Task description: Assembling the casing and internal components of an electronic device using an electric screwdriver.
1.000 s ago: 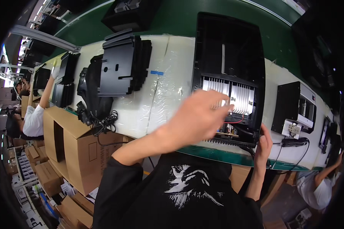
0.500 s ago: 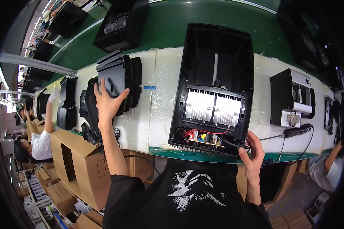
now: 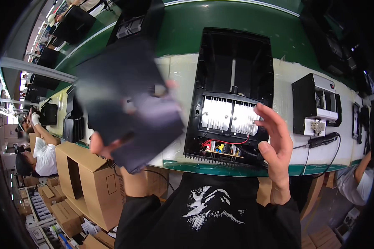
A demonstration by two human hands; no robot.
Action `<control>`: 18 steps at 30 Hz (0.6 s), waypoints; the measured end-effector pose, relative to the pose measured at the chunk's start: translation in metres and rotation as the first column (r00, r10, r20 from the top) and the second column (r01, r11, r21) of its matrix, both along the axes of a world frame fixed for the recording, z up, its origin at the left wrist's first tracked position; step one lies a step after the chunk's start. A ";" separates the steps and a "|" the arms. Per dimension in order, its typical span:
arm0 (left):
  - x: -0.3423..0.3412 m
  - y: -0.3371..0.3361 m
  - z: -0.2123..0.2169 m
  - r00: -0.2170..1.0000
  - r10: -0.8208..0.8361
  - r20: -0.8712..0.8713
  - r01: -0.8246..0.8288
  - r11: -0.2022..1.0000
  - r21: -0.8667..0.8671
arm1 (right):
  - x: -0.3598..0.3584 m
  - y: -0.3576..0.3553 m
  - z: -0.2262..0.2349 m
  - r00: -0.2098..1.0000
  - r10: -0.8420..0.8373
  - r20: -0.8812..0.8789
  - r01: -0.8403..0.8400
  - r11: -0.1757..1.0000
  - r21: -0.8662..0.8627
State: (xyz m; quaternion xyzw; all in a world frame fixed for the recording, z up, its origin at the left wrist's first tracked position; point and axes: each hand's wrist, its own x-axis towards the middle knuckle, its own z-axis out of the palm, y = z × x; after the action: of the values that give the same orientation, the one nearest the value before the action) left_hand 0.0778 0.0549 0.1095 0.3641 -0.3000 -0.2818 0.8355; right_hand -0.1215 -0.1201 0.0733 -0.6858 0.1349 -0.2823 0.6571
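Note:
My left hand [image 3: 103, 146] grips a flat black plastic panel [image 3: 120, 83] with cutouts in it, raised and smeared by motion. The panel covers most of that hand; a fingertip shows past its right edge. To its right on the bench lies an open black housing [image 3: 237, 62]. Inside are two silver finned heat sinks [image 3: 217, 113], a red wire [image 3: 232, 144] and a small circuit board [image 3: 223, 151] at the near end. My right hand [image 3: 277, 145] hovers at the housing's right side, fingers apart and holding nothing.
A black and white device [image 3: 318, 103] with a power adapter [image 3: 323, 140] and cables sits to the right. Black panels [image 3: 73, 124] stand at the left. Below the bench edge is an open cardboard box [image 3: 87, 174]. Another person [image 3: 45, 155] works at the far left.
My left hand has taken a black panel off the stack and lifted it toward me. My right hand has left the housing's near right corner, moving up with its fingers spread.

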 end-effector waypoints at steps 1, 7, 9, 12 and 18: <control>-0.008 -0.002 -0.003 0.998 0.057 -0.023 -0.058 0.996 -0.062 | 0.009 0.001 0.010 1.000 0.023 0.015 -0.023 1.000 0.004; -0.034 -0.027 -0.024 0.992 -0.096 0.083 0.068 0.956 0.286 | -0.002 -0.009 0.012 0.994 0.111 -0.012 -0.107 0.978 0.180; -0.034 -0.034 -0.025 0.990 0.003 0.140 -0.046 0.952 0.303 | -0.002 -0.026 0.019 0.980 0.138 0.147 -0.199 0.774 0.602; -0.033 -0.043 -0.027 0.971 -0.003 0.238 -0.075 0.945 0.317 | 0.010 -0.013 0.028 0.999 -0.019 0.032 0.004 0.900 0.436; -0.001 -0.050 -0.044 0.650 0.029 0.759 -0.503 0.765 0.402 | 0.028 -0.066 0.038 0.976 -0.157 0.153 0.218 0.745 -0.631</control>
State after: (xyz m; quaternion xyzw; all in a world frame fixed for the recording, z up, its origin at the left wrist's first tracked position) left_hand 0.0767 0.0048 0.0659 0.7227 -0.4383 -0.0612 0.5308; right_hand -0.0939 -0.1866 0.1115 -0.8389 0.0685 -0.4064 0.3556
